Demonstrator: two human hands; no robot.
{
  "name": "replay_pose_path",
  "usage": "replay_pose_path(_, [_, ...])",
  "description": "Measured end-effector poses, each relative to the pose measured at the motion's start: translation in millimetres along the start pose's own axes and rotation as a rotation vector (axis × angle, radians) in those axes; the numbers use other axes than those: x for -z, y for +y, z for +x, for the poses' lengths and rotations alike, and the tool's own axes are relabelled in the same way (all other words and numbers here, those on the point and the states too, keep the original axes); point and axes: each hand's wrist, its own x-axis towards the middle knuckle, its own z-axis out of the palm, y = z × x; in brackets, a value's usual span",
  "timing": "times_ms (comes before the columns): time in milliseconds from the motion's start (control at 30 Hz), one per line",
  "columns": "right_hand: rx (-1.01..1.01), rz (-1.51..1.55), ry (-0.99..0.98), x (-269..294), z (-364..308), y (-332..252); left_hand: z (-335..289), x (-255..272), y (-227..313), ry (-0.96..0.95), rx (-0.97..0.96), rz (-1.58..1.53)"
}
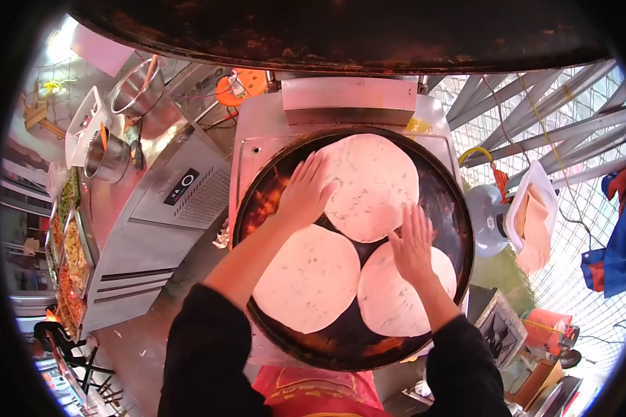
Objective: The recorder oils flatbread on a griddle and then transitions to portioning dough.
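Observation:
Three round, pale flatbreads flecked with green lie on a dark round griddle [341, 351]. The far flatbread [372, 184] is between my two hands. My left hand [305, 191] is at its left edge, palm down, with fingers stretched out and holding nothing. At its lower right edge is my right hand [414, 243], also flat with fingers extended; it covers part of the near right flatbread [396, 306]. The near left flatbread [306, 281] lies under my left forearm's side, its upper left edge partly hidden.
The griddle's raised dark lid [341, 38] spans the top of the view. To the left stands a steel counter [188, 187] with metal pots [106, 156] and trays of chopped fillings [73, 257]. On the right are a white tub [535, 208], metal poles and a small stove [497, 330].

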Motion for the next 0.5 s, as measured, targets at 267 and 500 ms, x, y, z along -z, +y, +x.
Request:
replay_pose_path(267, [-0.133,-0.177,-0.034,-5.7,-97.8,0.7,-176.9,12.7,56.4,-0.266,0.11,0.018])
replay_pose_path(500, [-0.046,-0.006,-0.093,-15.6,-96.5,-93.7,-199.5,-1.5,61.5,-0.191,0.132,0.058])
